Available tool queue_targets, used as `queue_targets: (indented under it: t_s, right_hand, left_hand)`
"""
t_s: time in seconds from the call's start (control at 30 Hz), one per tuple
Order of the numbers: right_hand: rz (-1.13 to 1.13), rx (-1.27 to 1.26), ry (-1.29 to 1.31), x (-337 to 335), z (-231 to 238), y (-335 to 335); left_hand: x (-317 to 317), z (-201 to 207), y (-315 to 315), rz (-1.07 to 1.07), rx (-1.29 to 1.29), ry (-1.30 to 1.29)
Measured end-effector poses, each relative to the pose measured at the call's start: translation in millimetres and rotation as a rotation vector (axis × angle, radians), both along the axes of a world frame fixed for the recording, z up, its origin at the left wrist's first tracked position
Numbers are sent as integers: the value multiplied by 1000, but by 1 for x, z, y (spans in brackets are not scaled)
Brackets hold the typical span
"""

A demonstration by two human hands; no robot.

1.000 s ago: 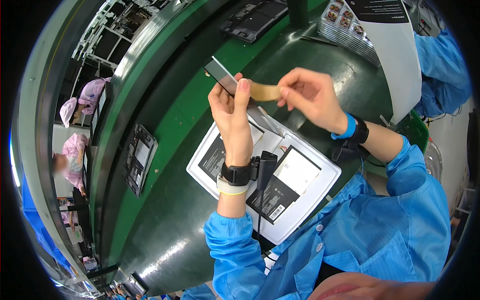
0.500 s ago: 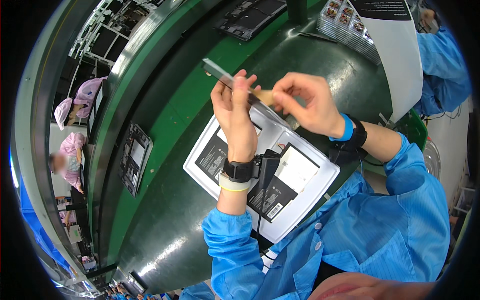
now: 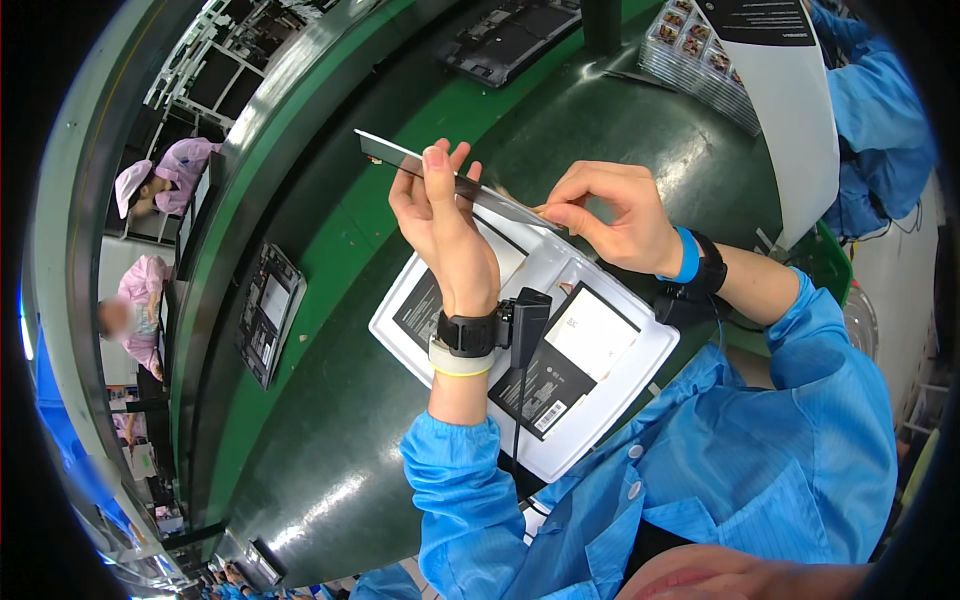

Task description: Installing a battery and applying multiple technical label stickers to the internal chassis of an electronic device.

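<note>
My left hand is closed on a thin, flat laptop battery, seen almost edge-on and tilted above a white plastic tray. The thumb lies across its near face, with fingers behind. At its right end, my right hand pinches a small brownish strip between thumb and forefinger; most of the strip is hidden. In the tray lie more flat batteries, including one with a black-and-white face. A black box-shaped device with a cable is strapped to my left wrist.
Opened laptop bases lie beyond the tray, one at the left and one at the far side. Stacked clear trays of small parts stand at the far right beside a hanging white sheet. A co-worker's blue sleeve shows behind it.
My left hand has moved left with the battery, which now lies at a flatter slant. My right hand has shifted slightly, and less of the brownish strip shows.
</note>
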State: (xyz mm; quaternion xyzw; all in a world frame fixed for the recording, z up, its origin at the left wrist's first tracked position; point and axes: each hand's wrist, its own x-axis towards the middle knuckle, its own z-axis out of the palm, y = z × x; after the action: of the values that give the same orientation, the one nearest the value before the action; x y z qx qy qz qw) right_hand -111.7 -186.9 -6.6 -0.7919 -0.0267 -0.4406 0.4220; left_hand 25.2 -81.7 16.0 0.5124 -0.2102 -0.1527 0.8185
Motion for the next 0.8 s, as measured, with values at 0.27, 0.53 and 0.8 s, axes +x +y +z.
queue_targets:
  t_s: [0.27,0.53,0.8]
  right_hand:
    - [-82,115,-66,-18,21,-4]
    - [-537,-384,-356,-163,90,-10]
    - [-1273,-330,69,-347,24,-58]
  left_hand:
    - [0,30,15,-161,-252,247]
    - [14,66,47,-201,-226,76]
    - [-12,85,36,-98,-142,99]
